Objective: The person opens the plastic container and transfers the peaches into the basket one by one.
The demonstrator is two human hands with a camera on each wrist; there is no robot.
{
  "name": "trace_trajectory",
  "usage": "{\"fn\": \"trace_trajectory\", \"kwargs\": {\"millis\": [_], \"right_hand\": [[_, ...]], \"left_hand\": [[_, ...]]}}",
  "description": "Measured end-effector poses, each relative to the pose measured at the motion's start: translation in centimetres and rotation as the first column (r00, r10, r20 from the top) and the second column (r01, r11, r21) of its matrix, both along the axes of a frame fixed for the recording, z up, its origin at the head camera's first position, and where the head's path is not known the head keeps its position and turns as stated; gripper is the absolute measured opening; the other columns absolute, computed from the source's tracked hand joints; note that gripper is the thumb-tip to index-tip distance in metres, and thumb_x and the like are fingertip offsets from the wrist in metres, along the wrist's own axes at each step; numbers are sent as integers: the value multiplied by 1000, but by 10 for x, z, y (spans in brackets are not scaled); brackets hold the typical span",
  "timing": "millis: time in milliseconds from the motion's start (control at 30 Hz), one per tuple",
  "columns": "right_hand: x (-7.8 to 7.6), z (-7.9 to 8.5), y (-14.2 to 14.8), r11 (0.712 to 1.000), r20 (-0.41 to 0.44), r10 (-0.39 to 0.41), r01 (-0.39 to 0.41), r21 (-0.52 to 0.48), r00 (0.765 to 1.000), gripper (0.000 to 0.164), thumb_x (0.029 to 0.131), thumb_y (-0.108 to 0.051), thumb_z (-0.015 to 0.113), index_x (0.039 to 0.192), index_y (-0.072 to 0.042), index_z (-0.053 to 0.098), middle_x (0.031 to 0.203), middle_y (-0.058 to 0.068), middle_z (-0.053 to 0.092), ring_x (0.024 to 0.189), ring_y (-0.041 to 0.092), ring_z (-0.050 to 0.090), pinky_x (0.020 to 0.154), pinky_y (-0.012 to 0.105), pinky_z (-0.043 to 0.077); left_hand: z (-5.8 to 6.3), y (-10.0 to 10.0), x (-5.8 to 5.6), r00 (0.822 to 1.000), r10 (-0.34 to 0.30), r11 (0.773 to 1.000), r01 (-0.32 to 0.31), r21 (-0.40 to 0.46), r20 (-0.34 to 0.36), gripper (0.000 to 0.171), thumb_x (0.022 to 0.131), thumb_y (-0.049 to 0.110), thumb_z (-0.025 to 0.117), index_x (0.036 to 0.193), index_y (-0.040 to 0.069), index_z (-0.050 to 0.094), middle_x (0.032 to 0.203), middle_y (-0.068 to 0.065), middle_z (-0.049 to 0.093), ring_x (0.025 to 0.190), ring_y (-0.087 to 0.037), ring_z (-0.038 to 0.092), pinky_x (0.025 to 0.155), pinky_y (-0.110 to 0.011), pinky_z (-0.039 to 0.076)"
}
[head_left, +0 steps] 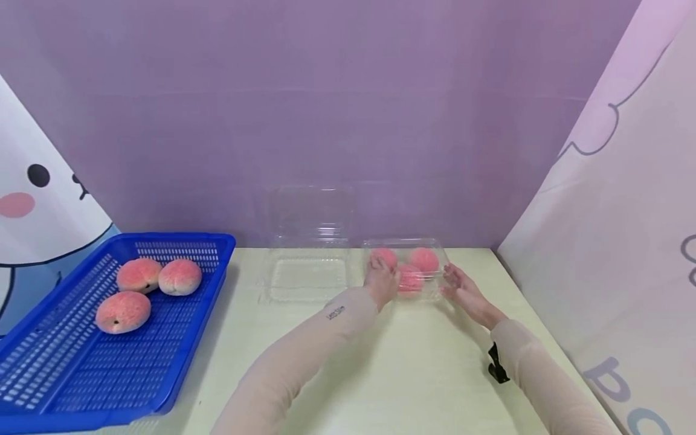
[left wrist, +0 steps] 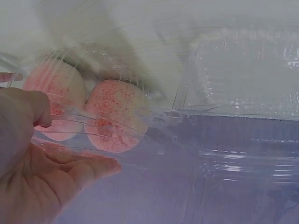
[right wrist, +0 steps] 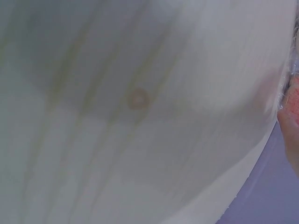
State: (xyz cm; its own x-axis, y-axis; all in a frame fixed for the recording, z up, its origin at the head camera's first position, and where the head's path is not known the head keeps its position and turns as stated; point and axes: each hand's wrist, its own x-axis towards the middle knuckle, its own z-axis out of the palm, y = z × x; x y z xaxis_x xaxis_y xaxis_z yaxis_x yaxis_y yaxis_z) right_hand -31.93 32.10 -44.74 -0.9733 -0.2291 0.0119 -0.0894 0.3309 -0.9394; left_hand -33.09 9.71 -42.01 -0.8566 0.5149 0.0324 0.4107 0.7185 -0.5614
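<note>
A clear plastic box (head_left: 403, 243) with three pink-and-cream peaches (head_left: 424, 260) inside stands toward the back right of the table. My left hand (head_left: 382, 280) grips its left side. In the left wrist view, the curled fingers and outstretched thumb of this hand (left wrist: 60, 179) lie around the clear plastic, close beside two peaches (left wrist: 117, 115). At the box's right side, my right hand (head_left: 466, 293) holds the edge, its fingers and thumb around the corner. Only part of a finger (right wrist: 290, 140) shows at the border of the right wrist view.
Left of the filled box, a second clear box (head_left: 308, 302) stands with its lid raised. A blue perforated basket (head_left: 157, 386) at the left holds three more peaches (head_left: 124, 312). A purple backdrop (head_left: 348, 121) rises behind the table (head_left: 413, 374), and printed cloth (head_left: 614, 241) borders the right.
</note>
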Motion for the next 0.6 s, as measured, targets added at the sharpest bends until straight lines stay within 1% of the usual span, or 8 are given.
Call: {"fn": "trace_trajectory", "kwargs": {"millis": [33, 67, 133, 200, 233, 400, 467, 600], "right_hand": [[0, 0, 0, 1000, -2, -4, 4, 5, 1000, 76, 92, -7, 49, 144, 3, -4, 150, 25, 6, 138, 43, 9, 109, 55, 16], [0, 0, 0, 1000, -7, -6, 6, 8, 1000, 75, 92, -7, 49, 144, 3, -4, 150, 26, 6, 137, 43, 9, 110, 55, 15], [-1, 0, 1, 1000, -14, -10, 10, 12, 1000, 75, 91, -7, 49, 145, 2, -4, 151, 25, 6, 137, 43, 9, 110, 56, 14], [-1, 0, 2, 1000, -20, -18, 18, 18, 1000, 76, 91, -8, 50, 145, 2, -3, 151, 25, 7, 137, 43, 9, 110, 56, 14], [-1, 0, 2, 1000, -17, -21, 21, 11, 1000, 76, 91, -8, 50, 145, 2, -4, 150, 25, 7, 137, 43, 9, 110, 56, 13], [2, -2, 0, 1000, 3, -11, 11, -6, 1000, 79, 92, -11, 50, 144, 1, -8, 151, 23, 5, 138, 42, 7, 110, 55, 13], [2, -3, 1, 1000, 0, 2, -2, 0, 1000, 79, 92, -11, 49, 144, 1, -9, 151, 23, 4, 138, 42, 7, 110, 56, 12], [1, -5, 1, 1000, -9, 17, -17, 0, 1000, 80, 92, -13, 49, 144, 1, -10, 151, 23, 3, 137, 43, 6, 109, 57, 12]], "left_hand": [[15, -2, 9, 1000, 1, 1000, -1, 22, 27, 40, 100, 19, 30, 138, 20, 39, 130, -22, 50, 117, -35, 52, 96, -38, 45], [22, -2, 12, 999, -7, 1000, 6, 28, 35, 39, 100, 19, 31, 138, 19, 40, 129, -20, 52, 116, -33, 53, 96, -38, 45], [31, -3, 16, 999, -33, 999, 33, 21, 19, 38, 99, 18, 32, 137, 18, 42, 126, -17, 55, 113, -29, 56, 95, -37, 46], [34, -3, 17, 999, -49, 999, 49, 7, 7, 39, 99, 17, 32, 137, 18, 41, 125, -16, 55, 111, -28, 56, 95, -37, 46], [34, -3, 17, 999, -45, 999, 46, -18, 15, 40, 99, 17, 32, 139, 18, 38, 129, -16, 53, 114, -29, 55, 96, -38, 45], [20, -6, 21, 1000, -28, 997, 28, -76, -1, 44, 100, 22, 31, 144, 20, 29, 139, -15, 43, 120, -31, 50, 99, -37, 43], [17, -7, 22, 1000, -12, 997, 12, -70, 1, 45, 100, 23, 31, 144, 20, 27, 141, -15, 41, 122, -31, 48, 99, -36, 43], [18, -6, 22, 1000, 21, 997, -21, -71, 2, 48, 100, 26, 33, 146, 20, 22, 143, -15, 37, 127, -29, 44, 101, -34, 41]]}}
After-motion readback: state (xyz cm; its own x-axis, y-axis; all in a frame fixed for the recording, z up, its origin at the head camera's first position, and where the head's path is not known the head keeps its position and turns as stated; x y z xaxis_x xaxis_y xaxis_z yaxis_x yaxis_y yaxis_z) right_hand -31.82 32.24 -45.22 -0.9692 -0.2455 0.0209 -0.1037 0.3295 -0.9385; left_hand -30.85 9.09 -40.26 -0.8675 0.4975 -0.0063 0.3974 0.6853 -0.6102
